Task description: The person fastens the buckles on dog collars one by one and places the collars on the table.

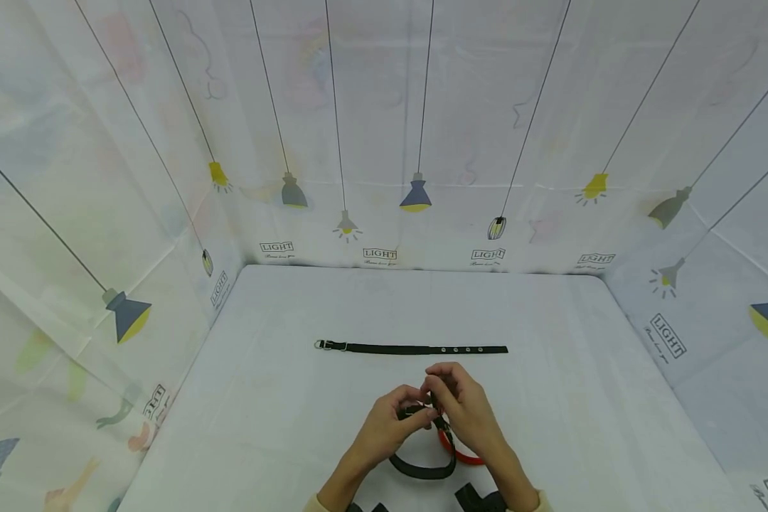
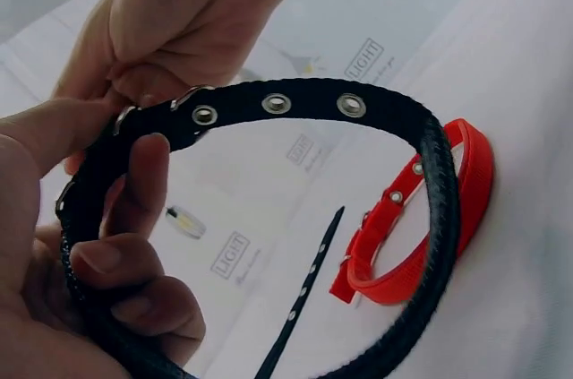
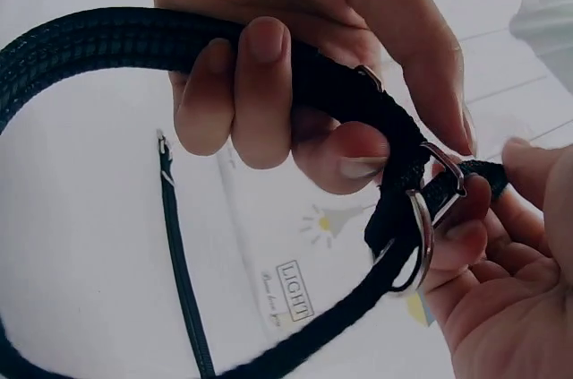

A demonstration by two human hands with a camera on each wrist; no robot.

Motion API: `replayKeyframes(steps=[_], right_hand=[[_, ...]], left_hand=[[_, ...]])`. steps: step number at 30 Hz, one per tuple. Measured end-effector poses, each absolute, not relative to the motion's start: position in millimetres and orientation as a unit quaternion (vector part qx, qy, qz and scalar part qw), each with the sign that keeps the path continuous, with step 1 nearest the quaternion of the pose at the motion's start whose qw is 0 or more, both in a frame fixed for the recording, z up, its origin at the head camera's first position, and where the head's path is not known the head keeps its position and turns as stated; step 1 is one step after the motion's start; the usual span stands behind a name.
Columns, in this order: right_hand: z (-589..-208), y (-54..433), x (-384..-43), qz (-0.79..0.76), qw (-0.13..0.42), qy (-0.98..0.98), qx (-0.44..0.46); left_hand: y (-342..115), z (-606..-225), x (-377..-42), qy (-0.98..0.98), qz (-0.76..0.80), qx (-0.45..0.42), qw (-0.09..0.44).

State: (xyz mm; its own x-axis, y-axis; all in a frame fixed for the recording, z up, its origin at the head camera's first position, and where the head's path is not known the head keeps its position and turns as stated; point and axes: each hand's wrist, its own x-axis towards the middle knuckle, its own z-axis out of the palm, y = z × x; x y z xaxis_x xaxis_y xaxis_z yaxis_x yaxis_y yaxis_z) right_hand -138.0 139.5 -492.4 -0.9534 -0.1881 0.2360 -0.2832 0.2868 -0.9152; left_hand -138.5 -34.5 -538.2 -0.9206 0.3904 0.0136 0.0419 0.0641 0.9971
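A black collar with metal eyelets is bent into a loop between the two hands. My left hand grips its band beside the buckle, fingers curled round it. With thumb and fingers, my right hand pinches the strap's narrow end, which passes through the metal buckle. A metal ring sits on the band just below that buckle. In the left wrist view, several eyelets show along the top of the loop.
A red collar, fastened in a loop, lies on the white table behind the black one. Farther back, a second black collar lies straight, its buckle to the left. A printed curtain encloses the table's back and sides.
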Motion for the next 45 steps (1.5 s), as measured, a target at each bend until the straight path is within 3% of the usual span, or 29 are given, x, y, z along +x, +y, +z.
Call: replayKeyframes(steps=[7, 13, 24, 34, 45], right_hand=[[-497.4, 140.1, -140.0, 0.630, 0.090, -0.764, 0.106], [-498.9, 141.8, -140.4, 0.645, 0.100, -0.754, 0.077], [-496.5, 139.5, -138.2, 0.667, 0.114, -0.734, 0.059], [-498.4, 138.9, -135.6, 0.692, 0.131, -0.710, 0.027], [-492.8, 139.5, -138.2, 0.688, 0.119, -0.708, 0.104]], left_hand=[[-35.4, -537.6, -136.9, 0.700, 0.695, 0.144, 0.077], [-33.6, -536.1, -135.6, 0.690, 0.708, 0.148, 0.026], [-29.4, -543.4, -139.7, 0.736, 0.607, 0.254, -0.156], [-28.0, -540.6, -138.5, 0.746, 0.582, 0.268, -0.183], [-28.4, -535.5, -140.3, 0.745, 0.579, 0.269, -0.195]])
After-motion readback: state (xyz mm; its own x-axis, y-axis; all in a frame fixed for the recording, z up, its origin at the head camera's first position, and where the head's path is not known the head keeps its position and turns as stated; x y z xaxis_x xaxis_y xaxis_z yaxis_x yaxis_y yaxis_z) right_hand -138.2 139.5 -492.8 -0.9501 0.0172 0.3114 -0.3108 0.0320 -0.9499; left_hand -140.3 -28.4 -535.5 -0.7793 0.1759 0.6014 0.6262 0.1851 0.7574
